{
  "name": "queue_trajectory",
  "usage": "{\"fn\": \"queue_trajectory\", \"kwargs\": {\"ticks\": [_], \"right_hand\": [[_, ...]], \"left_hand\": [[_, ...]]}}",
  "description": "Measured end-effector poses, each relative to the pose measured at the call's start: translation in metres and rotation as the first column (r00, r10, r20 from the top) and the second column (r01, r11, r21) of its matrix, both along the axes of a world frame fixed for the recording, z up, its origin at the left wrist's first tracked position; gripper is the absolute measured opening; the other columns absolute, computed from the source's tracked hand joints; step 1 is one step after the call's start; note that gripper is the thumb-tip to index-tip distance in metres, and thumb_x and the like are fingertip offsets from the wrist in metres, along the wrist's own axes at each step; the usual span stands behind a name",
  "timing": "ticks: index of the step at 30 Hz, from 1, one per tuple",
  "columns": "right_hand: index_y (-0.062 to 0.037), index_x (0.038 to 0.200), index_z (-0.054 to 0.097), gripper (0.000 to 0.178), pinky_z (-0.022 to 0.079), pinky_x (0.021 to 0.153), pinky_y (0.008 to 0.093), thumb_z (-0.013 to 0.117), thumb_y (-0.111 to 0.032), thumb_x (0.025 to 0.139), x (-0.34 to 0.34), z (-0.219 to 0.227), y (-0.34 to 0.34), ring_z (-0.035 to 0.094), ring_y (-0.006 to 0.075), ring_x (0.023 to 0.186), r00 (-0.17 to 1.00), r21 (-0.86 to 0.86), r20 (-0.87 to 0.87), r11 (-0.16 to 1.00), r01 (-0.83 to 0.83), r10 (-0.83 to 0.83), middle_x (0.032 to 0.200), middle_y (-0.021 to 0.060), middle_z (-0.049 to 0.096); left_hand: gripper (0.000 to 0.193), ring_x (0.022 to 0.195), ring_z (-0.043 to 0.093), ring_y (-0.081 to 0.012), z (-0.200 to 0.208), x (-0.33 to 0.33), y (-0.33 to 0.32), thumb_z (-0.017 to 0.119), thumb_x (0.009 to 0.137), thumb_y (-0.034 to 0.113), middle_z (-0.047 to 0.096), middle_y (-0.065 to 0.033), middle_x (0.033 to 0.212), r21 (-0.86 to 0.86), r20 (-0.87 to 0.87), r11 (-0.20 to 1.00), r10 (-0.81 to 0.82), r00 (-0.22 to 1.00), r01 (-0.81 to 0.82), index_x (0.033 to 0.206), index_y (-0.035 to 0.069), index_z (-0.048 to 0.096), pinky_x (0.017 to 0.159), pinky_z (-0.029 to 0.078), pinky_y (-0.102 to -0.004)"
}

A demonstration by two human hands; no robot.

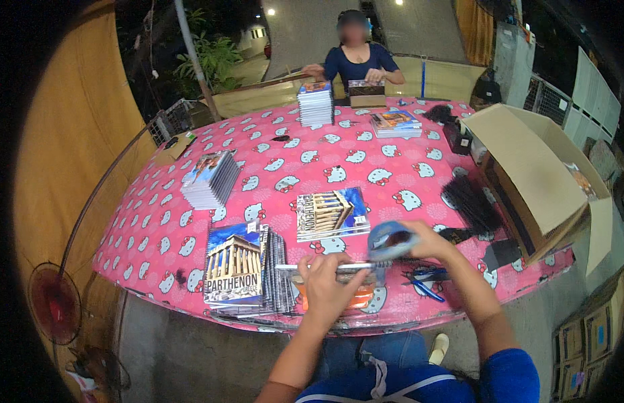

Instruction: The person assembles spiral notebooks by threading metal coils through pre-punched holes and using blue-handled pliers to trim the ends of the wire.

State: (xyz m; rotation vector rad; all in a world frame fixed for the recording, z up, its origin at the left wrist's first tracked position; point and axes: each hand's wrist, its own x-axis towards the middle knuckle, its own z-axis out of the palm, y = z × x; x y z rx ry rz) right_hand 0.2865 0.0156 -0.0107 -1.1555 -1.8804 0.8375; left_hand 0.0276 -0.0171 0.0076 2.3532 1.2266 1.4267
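Observation:
My left hand (327, 282) grips a bundle of notebooks (359, 299) standing at the table's near edge, its fingers spread over the top and side. An orange cover shows on the bundle's near face. In my right hand (424, 240) is a blue tape roll (377, 246), blurred, just above the bundle's right end. Left of the bundle stands a stack of spiral notebooks (232, 263) with a temple on the cover. Beyond my hands lies a smaller pile of notebooks (332, 213) with a similar cover.
Blue-handled pliers (427, 290) and black binding coils (469, 205) lie right, beside an open cardboard box (526, 174). More notebook stacks stand at left (211, 180), far centre (316, 106) and far right (396, 125). Across the pink tablecloth (271, 185), a person handles a small box (367, 99).

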Motion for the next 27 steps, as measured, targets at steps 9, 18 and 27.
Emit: {"fn": "queue_trajectory", "kwargs": {"ticks": [9,18,27], "right_hand": [[-0.0054,0.114,0.059,0.055,0.049,0.084,0.0328,0.076,-0.005,0.061,0.007,0.021,0.011,0.062,0.0161,0.093,0.994,-0.179,0.05,0.98,-0.084,0.094,0.1,0.005,0.067],[-0.0028,0.111,0.058,0.053,0.049,0.082,0.0349,0.068,0.001,0.059,0.003,-0.014,0.024,0.064,0.0218,0.09,0.877,0.023,0.388,0.954,0.299,-0.284,0.095,0.0106,0.068],[-0.0007,0.106,0.057,0.048,0.049,0.077,0.0365,0.07,-0.001,0.06,0.005,-0.008,0.011,0.065,0.0259,0.088,0.938,-0.013,0.266,0.972,0.234,-0.223,0.091,0.0165,0.066]], "left_hand": [[0.029,0.079,0.058,-0.0227,0.002,-0.003,0.006,0.081,0.067,0.029,0.064,-0.0051,0.077,-0.069,-0.01,0.993,-0.102,0.995,0.101,0.085,0.011,0.067,0.091,0.032,-0.0422],[0.032,0.079,0.058,-0.0209,0.003,-0.005,0.011,0.08,0.067,0.026,0.066,-0.0029,0.082,-0.082,-0.093,0.995,-0.059,0.994,0.052,0.092,0.011,0.068,0.09,0.033,-0.0388],[0.03,0.081,0.058,-0.02,0.009,-0.004,0.011,0.08,0.067,0.024,0.067,-0.0026,0.085,-0.129,-0.066,0.99,-0.066,0.996,0.057,0.092,0.011,0.068,0.09,0.034,-0.0361]]}}
